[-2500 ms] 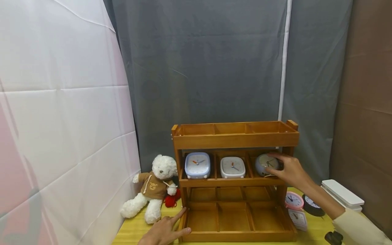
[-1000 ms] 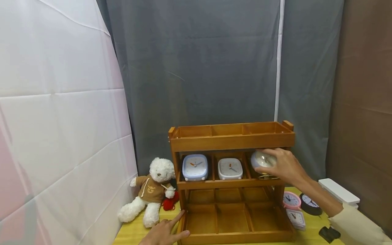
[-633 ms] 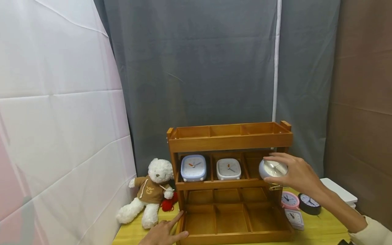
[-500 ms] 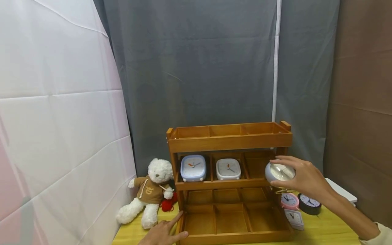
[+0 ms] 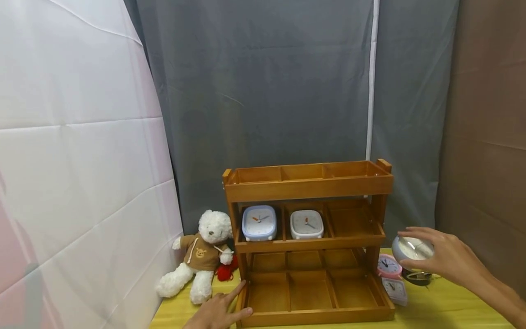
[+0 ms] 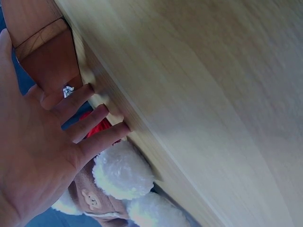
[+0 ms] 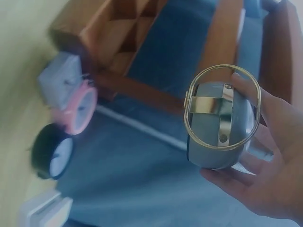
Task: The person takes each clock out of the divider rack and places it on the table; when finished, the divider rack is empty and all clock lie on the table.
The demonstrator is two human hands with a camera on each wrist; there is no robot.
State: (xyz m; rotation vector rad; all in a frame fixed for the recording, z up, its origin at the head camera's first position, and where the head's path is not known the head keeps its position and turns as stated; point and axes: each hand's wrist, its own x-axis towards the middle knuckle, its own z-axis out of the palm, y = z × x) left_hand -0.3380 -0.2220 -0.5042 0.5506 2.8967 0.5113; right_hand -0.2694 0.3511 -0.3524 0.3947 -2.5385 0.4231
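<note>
In the head view my right hand (image 5: 452, 258) pinches a round pale blue-grey clock (image 5: 412, 249) by its rim, thumb below and fingers above. It is held in the air to the right of the wooden shelf (image 5: 316, 317), above a black round clock (image 5: 417, 278). A gold ring stand (image 7: 222, 146) on its base shows in the right wrist view. My left hand (image 5: 218, 311) rests against the shelf's lower left front corner, index finger and thumb extended. In the left wrist view the fingertips (image 6: 124, 126) touch a wooden edge.
A blue square clock (image 5: 259, 223) and a white square clock (image 5: 306, 224) stand in the middle tier. Beside the shelf are a pink clock (image 5: 388, 266) and a small white clock (image 5: 394, 291). A white teddy bear (image 5: 205, 253) sits at the left. White boxes (image 7: 45, 210) show in the right wrist view.
My right hand has lifted the round clock out of the middle tier's right compartment and carried it right and down, beyond the shelf's side. My left hand has stayed at the corner.
</note>
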